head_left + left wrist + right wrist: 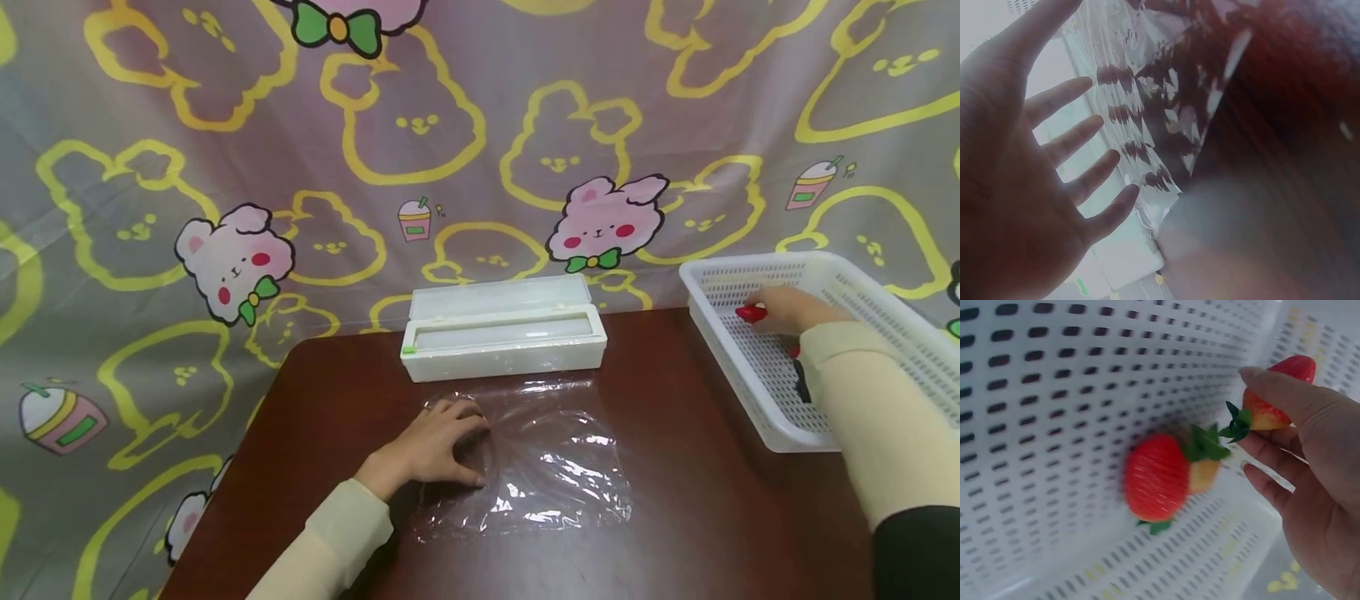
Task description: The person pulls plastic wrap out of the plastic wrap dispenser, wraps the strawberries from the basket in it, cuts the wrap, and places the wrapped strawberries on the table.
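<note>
A sheet of clear plastic wrap (555, 467) lies crinkled on the dark table, reaching from the front of a white wrap dispenser box (502, 358) whose lid is raised. My left hand (431, 446) is at the sheet's left side, fingers spread; the left wrist view shows its palm and straight fingers (1079, 144) beside the film. Over in the white basket (731, 375), my right hand (791, 310) pinches a strawberry (1269, 400) with a green leafy cap between thumb and fingers. More strawberries (1159, 478) lie below it on the basket floor.
The basket stands at the table's right, its perforated walls around the right hand. Partly behind the right sleeve, a dark object (802, 385) lies in the basket. A curtain (480, 150) printed with cartoon animals hangs behind the table.
</note>
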Motion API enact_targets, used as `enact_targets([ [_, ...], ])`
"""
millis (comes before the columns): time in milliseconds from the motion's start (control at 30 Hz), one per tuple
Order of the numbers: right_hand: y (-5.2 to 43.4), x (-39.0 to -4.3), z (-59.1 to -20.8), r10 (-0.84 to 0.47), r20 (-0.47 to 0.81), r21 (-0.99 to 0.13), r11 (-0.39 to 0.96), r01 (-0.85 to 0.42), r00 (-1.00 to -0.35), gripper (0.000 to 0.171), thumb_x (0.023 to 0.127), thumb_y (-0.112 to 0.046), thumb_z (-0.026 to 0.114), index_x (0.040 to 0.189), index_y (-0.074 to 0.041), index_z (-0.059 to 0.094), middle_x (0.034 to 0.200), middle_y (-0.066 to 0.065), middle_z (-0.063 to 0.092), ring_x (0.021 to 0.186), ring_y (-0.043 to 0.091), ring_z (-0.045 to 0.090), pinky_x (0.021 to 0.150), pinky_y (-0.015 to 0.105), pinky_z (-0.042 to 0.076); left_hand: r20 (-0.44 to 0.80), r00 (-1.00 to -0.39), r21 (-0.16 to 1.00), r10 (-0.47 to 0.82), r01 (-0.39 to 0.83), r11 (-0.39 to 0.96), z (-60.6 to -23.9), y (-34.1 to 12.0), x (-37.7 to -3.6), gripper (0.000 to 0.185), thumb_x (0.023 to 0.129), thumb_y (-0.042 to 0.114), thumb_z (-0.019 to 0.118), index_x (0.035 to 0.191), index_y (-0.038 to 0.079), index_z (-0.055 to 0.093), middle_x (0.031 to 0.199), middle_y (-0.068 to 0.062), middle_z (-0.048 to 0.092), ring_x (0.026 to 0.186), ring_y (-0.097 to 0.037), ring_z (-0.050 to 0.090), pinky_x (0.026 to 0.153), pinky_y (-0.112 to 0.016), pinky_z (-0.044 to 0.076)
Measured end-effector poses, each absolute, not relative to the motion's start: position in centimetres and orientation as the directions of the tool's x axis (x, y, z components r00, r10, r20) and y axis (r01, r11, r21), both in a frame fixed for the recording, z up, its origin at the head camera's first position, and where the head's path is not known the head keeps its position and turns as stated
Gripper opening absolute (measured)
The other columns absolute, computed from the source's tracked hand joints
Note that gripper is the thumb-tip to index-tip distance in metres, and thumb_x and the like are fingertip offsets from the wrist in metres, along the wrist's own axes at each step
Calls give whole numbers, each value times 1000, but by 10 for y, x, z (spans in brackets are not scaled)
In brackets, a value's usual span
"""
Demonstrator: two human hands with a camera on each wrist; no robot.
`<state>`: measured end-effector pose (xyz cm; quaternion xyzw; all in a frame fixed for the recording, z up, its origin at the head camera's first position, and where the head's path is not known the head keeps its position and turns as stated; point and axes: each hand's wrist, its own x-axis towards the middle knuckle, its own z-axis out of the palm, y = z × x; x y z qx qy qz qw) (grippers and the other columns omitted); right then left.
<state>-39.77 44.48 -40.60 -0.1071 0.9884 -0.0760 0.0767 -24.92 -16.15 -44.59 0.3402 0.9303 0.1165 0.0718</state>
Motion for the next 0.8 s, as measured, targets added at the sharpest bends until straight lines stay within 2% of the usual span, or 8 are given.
enact_targets([
  [67,441,-396,-394,-221,-111,-155,967,-203,-969,57,81,-18,86,121,14,61,106,32,64,99,50,59,90,68,47,-58,-759,260,649,616,744,-444,-162,-250,81,75,57,85,142,21,60,148,-6,49,137,-33,42,111,-61,35],
  [167,437,-391,-370,-245,-68,-125,964,-235,-967,61,82,-29,86,119,13,61,95,23,66,90,43,60,83,63,51,-70,-758,249,649,617,747,-442,-160,-252,82,75,58,85,143,21,59,148,-5,49,137,-32,42,111,-61,35],
  [267,428,-383,-342,-257,8,-112,960,-256,-966,62,84,-38,84,116,9,60,85,13,62,81,34,58,71,51,52,-74,-751,237,657,627,743,-440,-157,-254,82,76,59,84,144,21,58,148,-6,48,137,-32,41,111,-60,36],
  [367,407,-373,-313,-278,103,-92,953,-288,-955,57,85,-43,82,112,3,61,79,8,57,77,30,56,62,41,45,-64,-739,236,671,642,729,-438,-155,-255,81,77,58,84,143,21,59,148,-7,48,137,-33,42,110,-61,37],
  [467,371,-358,-292,-332,171,-60,936,-346,-928,49,84,-42,83,106,-4,61,73,4,52,73,26,53,60,39,38,-48,-735,258,676,645,719,-435,-157,-255,78,78,57,84,142,20,59,148,-7,48,136,-33,43,110,-61,37],
  [567,322,-337,-283,-388,205,-15,917,-399,-899,44,83,-39,84,104,-8,61,72,1,52,70,24,52,58,38,38,-8,-744,283,668,639,715,-427,-159,-252,77,80,56,82,144,20,57,149,-6,48,135,-32,45,110,-59,37],
  [667,274,-314,-285,-452,223,10,887,-462,-863,42,78,-40,87,99,-13,62,73,-1,55,66,19,51,55,35,39,79,-745,274,663,655,704,-413,-156,-249,71,86,54,78,143,19,57,147,-5,52,134,-28,49,110,-54,40],
  [800,222,-287,-298,-573,209,8,812,-584,-793,42,74,-39,90,95,-17,61,71,-6,56,62,14,50,54,32,41,219,-708,275,672,705,654,-391,-139,-246,57,94,46,72,140,14,59,140,-4,59,129,-22,56,107,-44,46],
])
